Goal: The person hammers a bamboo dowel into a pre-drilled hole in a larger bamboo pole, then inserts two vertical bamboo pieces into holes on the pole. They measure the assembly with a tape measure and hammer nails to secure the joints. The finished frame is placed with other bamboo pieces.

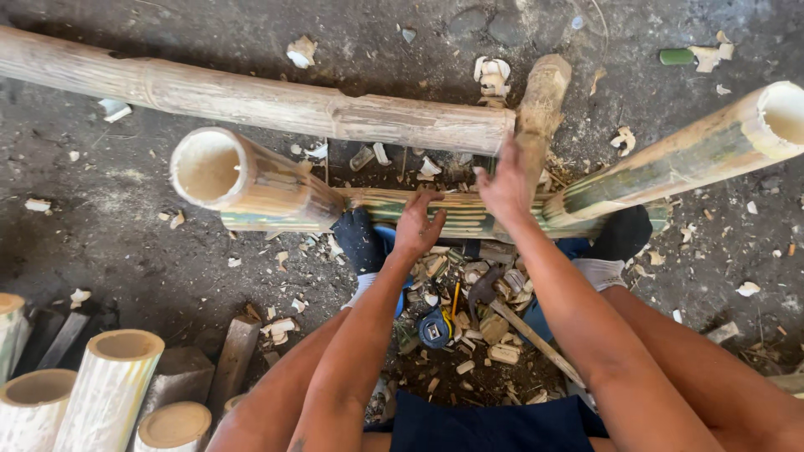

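left hand [416, 226]: fingers spread, pressing striped bamboo strip [452, 213] | right hand [505, 186]: open, flat on same strip | advice: keep both palms down, strip steady across feet | hammer [494, 303]: on floor below

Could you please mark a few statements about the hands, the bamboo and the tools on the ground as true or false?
1. Both hands rest on the green-striped bamboo pole. True: the left hand and right hand lie on it.
2. The hammer is in the right hand. False: it lies on the ground among chips.
3. A tape measure lies between the legs. True.
4. The short bamboo section at left is capped shut. False: its end is open and hollow.
5. The cut bamboo pieces stand at lower right. False: lower left.
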